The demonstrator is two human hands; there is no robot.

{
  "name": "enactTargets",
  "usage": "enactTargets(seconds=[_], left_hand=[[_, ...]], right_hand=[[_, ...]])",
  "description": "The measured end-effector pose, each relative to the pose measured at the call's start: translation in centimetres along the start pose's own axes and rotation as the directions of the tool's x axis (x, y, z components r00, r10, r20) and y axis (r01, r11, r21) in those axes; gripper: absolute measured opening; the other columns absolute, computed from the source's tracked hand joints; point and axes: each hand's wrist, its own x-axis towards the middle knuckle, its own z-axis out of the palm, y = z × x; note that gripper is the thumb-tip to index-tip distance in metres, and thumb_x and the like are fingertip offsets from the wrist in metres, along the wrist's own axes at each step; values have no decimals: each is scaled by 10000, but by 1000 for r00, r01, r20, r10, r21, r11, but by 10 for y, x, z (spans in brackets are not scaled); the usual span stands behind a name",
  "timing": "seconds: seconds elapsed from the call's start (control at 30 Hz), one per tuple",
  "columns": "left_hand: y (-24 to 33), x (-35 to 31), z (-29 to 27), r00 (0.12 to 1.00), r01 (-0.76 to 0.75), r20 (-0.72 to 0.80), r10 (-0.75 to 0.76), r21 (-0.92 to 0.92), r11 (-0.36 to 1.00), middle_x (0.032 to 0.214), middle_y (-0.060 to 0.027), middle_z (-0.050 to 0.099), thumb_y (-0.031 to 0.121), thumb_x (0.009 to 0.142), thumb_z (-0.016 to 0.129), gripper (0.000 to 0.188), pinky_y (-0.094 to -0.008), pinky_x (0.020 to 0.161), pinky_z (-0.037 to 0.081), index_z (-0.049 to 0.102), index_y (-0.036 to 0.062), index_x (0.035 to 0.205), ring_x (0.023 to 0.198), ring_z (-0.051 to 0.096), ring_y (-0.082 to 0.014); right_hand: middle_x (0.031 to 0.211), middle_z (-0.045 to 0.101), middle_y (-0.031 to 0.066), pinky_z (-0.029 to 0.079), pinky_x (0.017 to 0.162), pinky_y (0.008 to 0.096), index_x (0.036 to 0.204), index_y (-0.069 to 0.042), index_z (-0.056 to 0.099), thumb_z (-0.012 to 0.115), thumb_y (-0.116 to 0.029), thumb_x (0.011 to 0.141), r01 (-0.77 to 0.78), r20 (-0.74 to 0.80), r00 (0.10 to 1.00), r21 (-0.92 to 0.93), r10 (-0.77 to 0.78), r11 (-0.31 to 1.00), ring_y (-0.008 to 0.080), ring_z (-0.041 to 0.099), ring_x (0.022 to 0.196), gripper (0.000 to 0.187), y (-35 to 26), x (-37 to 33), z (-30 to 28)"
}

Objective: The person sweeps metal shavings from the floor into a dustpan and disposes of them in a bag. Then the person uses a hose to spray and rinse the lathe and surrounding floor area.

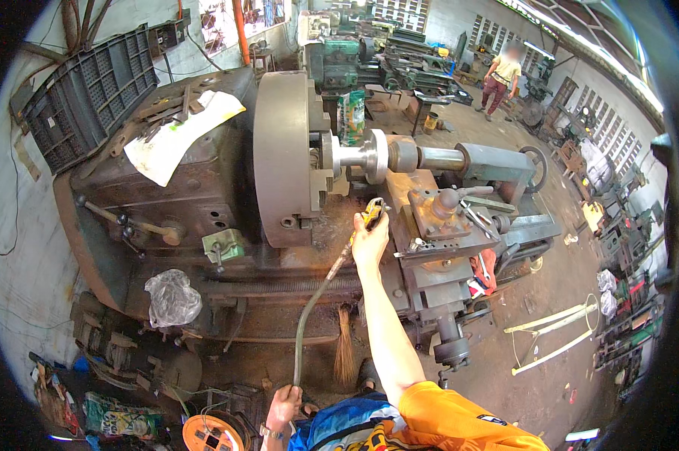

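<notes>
The right hand (369,242) is stretched out over a big rusty lathe (204,188), its fingers closed around a yellow-handled nozzle (373,212) at the end of a hose (317,301). The nozzle's tip points up and away from the person, toward the shiny round workpiece (365,155) held in the chuck (283,154). The workpiece lies just beyond the tip, a little to the left of it, with its long axis running left to right along the lathe, from the chuck toward the grey tailstock (497,164). The tool post (444,207) stands just to the right of this hand.

The hose runs back from the nozzle, curving down and toward the person, to the left hand (283,407), which is low and close to the body. Its fingers are wrapped around the hose's lower stretch. So the right hand is much the nearer one to the workpiece; the left only has the hose's slack.

A small broom (344,347) leans against the lathe's front between the arms. Another person (501,79) stands well apart across the workshop floor (550,301).
</notes>
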Motion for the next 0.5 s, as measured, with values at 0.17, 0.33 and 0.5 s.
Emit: enactTargets(seconds=[0.17, 0.33, 0.5], left_hand=[[6, -5, -6, 998, -58, 3, 58, -22, 998, 553, 40, 364, 303, 991, 470, 299, -210, 393, 255, 495, 54, 828, 425, 301, -46], [-8, -8, -21, 996, -79, -45, 76, -70, 994, 559, 39, 365, 294, 988, 477, 296, -212, 401, 264, 481, 57, 812, 436, 311, -46], [-52, -15, -54, 992, -51, -112, 50, -8, 999, 573, 23, 422, 255, 973, 491, 276, -229, 409, 299, 495, 58, 780, 457, 367, -62]], right_hand=[[1068, 606, 222, 425, 906, 367, 1184, 87, 490, 673, -271, 870, -145, 125, 985, 195, 122, 970, 311, 583, 1014, 511, -6, 2, -7], [993, 594, 155, 442, 830, 327, 1140, 66, 495, 662, -226, 867, -297, 263, 941, 330, 215, 896, 204, 558, 917, 433, 8, -18, -24], [938, 548, 93, 451, 770, 306, 1182, 36, 421, 670, -165, 866, -317, 322, 926, 378, 197, 870, 169, 535, 855, 450, 29, -69, -56]])
